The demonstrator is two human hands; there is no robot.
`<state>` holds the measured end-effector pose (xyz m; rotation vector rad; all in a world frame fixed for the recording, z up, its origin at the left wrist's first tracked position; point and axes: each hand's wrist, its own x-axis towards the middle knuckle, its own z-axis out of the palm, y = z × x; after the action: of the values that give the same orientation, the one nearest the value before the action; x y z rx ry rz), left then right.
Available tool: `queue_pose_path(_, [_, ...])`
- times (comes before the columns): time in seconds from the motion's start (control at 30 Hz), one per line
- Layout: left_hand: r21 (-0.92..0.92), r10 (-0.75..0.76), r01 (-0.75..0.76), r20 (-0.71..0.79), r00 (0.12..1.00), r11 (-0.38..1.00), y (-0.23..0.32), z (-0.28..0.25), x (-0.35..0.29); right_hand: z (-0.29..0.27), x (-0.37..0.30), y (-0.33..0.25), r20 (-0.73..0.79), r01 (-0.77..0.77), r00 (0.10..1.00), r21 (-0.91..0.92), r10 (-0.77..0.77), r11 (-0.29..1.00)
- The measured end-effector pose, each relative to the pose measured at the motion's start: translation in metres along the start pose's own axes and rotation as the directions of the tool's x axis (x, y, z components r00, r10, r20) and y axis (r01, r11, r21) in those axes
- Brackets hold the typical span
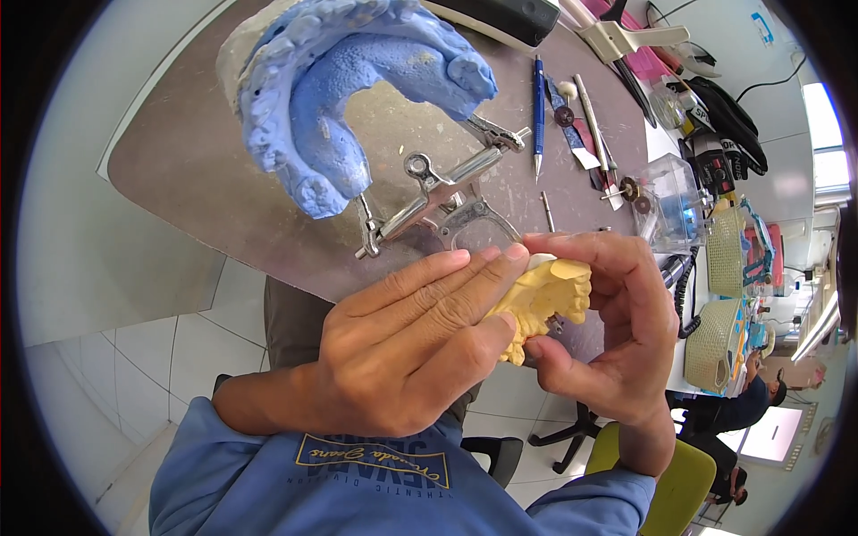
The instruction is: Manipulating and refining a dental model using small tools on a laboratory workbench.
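A brown-grey surface spreads out beyond the hands and to their left, with its near edge passing behind the left hand. Past the right wrist, well apart from the fingers, is a green chair. Away to the right of the right hand are 2 woven baskets: a farther basket and a nearer basket.

The left hand and the right hand are together, both clamped on a yellow teeth model. The left hand has its back up, its fingers stretched to the right and its thumb against the model's left side. The right hand curls around the other side, index finger along the top and thumb below.

Beyond the left hand is a big blue teeth mould, its open side toward the right. A clear box is just beyond the right hand. A silver metal frame lies between the mould and the left fingertips; whether it touches them, I cannot tell. Farther out, beyond the right fingertips, is a blue pencil, with a small brown disc beside it.
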<state>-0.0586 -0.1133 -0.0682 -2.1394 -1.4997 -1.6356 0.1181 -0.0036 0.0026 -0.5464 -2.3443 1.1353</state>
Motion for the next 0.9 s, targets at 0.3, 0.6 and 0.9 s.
queue_pose_path(0.3, [0.002,0.018,-0.018,-0.002,1.000,1.000,-0.001,0.001,0.001,-0.006,0.003,-0.015,0.110,-0.124,0.984,-0.134,0.139,0.983])
queue_pose_path(0.6, [0.022,0.031,-0.031,-0.002,1.000,0.999,-0.001,0.000,0.001,0.003,-0.001,-0.003,-0.008,0.018,1.000,-0.075,-0.019,0.997])
queue_pose_path(0.9, [-0.139,-0.044,0.032,-0.082,0.996,0.990,0.000,-0.012,0.012,-0.005,0.008,-0.022,0.036,-0.139,0.990,0.200,0.135,0.970])
